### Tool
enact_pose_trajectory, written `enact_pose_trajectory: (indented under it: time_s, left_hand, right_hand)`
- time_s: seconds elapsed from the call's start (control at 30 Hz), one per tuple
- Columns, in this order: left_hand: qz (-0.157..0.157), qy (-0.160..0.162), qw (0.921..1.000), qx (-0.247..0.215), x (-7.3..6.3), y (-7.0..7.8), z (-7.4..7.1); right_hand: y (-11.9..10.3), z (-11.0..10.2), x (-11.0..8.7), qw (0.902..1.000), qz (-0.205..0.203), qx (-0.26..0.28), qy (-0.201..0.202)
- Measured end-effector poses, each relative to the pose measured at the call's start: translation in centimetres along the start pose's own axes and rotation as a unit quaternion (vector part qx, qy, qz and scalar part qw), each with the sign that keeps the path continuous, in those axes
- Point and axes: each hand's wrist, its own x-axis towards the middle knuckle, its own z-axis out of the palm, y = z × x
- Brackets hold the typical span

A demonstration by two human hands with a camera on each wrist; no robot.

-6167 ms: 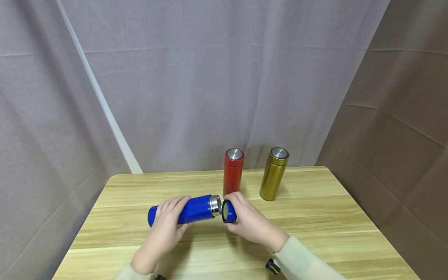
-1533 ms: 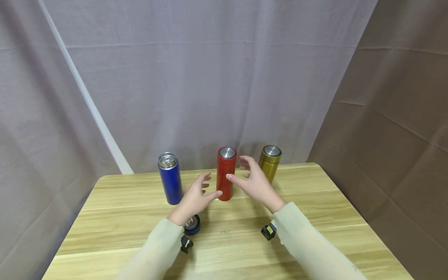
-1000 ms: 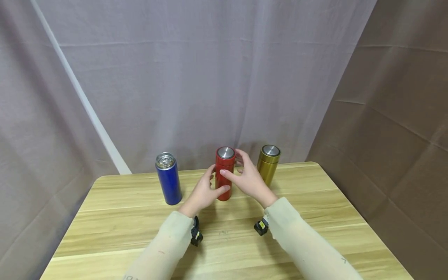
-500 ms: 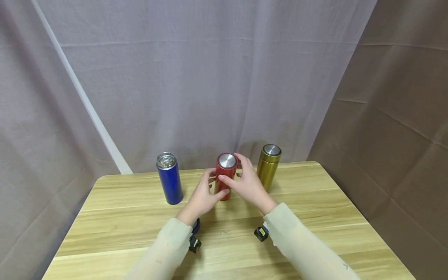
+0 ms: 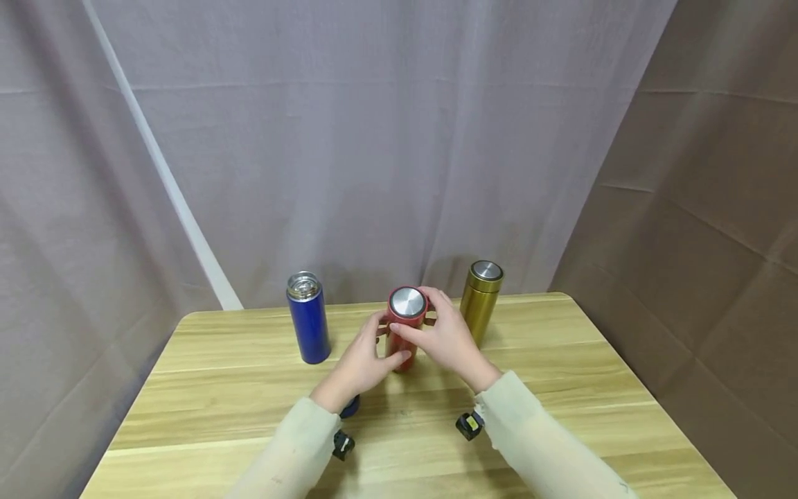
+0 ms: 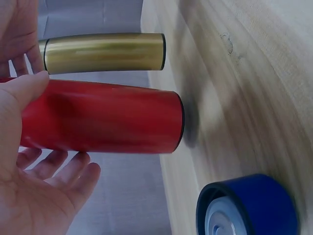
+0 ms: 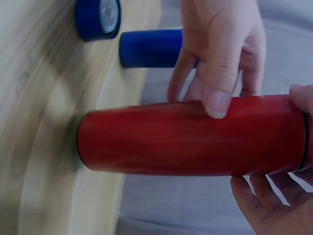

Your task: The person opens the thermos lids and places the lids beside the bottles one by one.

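1. The red flask (image 6: 107, 117) is held roughly upright between both hands above the middle of the counter (image 5: 592, 416); whether its base touches is hard to tell.
2. The left hand (image 5: 360, 357) has its fingers part-spread round the lower body, thumb on the near side.
3. The right hand (image 5: 445, 339) sits higher, nearer the steel-topped lid (image 5: 408, 303), its fingers curved round that end.
4. The right wrist view shows the black seam (image 7: 306, 139) beside the right thumb, hidden in the head view.
5. The left wrist view shows the blue cap (image 6: 266, 203) hollow side visible; the head view mostly hides it behind the left wrist.
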Motion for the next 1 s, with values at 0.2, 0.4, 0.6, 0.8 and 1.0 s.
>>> enact_pose_trajectory:
  time_s: [0.2,0.4,0.6,0.8,1.0]
  left_hand:
    - [0.017,0.007,0.9997,0.019,-1.1,0.6,-1.1]
    - [0.035,0.004,0.9992,0.018,-2.0,1.6,-2.0]
    - [0.039,-0.022,0.9984,0.035,-2.8,1.8,-2.8]
    - [0.052,-0.040,0.9853,0.158,-3.7,1.6,-3.3]
    - [0.065,0.013,0.9622,0.264,-4.2,1.2,-3.6]
  right_hand:
    - [-1.9,-0.8,-0.8,0.9977,0.004,0.060,-0.031]
    - [-2.9,-1.9,-1.2,0.9899,0.010,0.127,-0.062]
    - [-2.5,-2.3,-1.6,0.9820,0.019,0.158,-0.101]
    - [-0.9,-2.3,-2.4,0.9720,0.054,0.191,-0.126]
    - [0.5,-2.3,-2.7,0.9685,0.086,0.187,-0.140]
